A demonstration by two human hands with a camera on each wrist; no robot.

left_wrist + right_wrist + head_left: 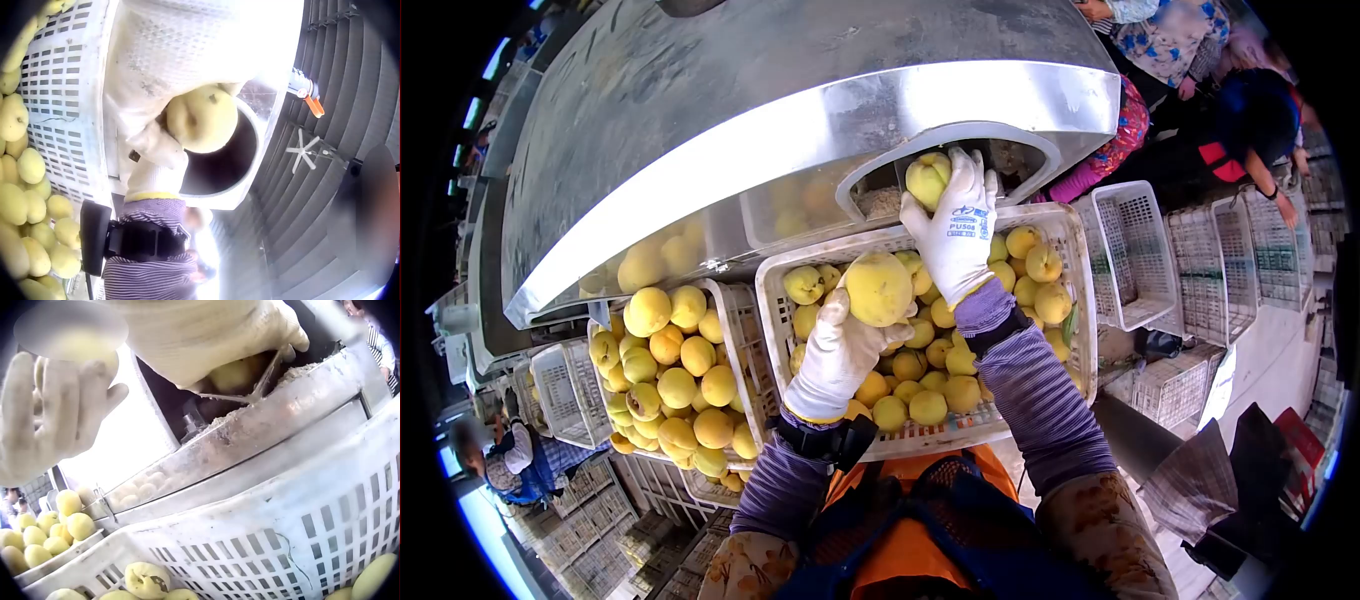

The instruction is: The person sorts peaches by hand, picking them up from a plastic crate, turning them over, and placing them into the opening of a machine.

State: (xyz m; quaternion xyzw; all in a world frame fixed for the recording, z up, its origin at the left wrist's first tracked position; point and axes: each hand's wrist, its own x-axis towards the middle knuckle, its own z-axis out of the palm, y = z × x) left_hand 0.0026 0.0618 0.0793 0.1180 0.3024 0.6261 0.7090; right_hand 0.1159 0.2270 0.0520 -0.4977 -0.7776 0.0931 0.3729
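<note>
In the head view my gloved left hand [836, 350] holds a large yellow peach [878, 288] up over a white plastic crate [765, 310] of peaches. Thumb and fingers of my gloved right hand [960, 235] grip a greener peach [928, 180] at the arched opening [1055, 150] of a metal machine [800, 110]. From the right wrist, that hand [219, 337] reaches over a peach [234, 376] inside the opening, close to a thin metal piece [259, 390]. Pale crumbs coat the opening's lower edge.
A second crate heaped with peaches [680, 375] stands to the left, against the filled one. White empty-looking crates [1135, 250] are stacked at the right. Other people [1170, 50] work at the upper right, and another person [500, 450] is at the far left.
</note>
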